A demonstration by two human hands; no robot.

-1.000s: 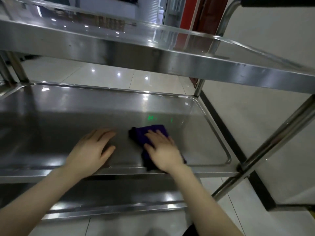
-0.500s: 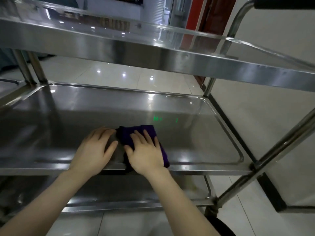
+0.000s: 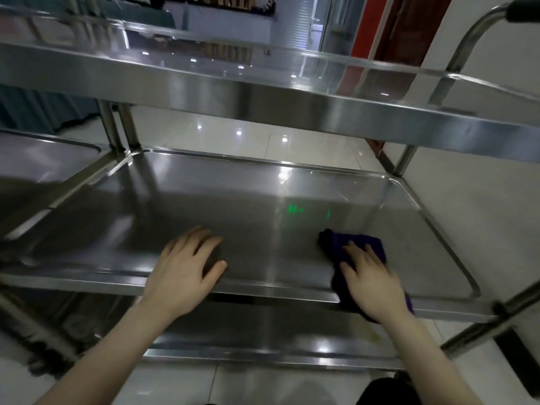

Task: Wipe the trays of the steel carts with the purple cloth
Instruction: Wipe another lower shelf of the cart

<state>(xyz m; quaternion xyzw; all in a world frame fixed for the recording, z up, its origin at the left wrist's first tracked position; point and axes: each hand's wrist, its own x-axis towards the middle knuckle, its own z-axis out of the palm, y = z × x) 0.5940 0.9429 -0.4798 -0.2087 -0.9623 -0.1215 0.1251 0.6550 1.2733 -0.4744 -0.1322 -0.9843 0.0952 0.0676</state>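
Head view is showing a neighbouring cart's tray (image 3: 43, 162) at left, then a steel cart (image 3: 263, 92) carrying three trays on glossy floor tiles (image 3: 263, 135), with a white wall (image 3: 482, 206) at right. On its middle tray (image 3: 263, 194), the left hand (image 3: 184, 270) is lying flat with fingers spread, and the right hand (image 3: 371, 282) is pressing one purple cloth (image 3: 347, 244) flat at the front rim.

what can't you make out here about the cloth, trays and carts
All in the head view:
purple cloth: the near part lies under the right hand, so its full shape is hidden.
bottom tray: mostly covered by the middle tray.
cart handle: cut off by the top right edge.
neighbouring cart: cut off by the left edge.
smears on the steel: lost in glare.
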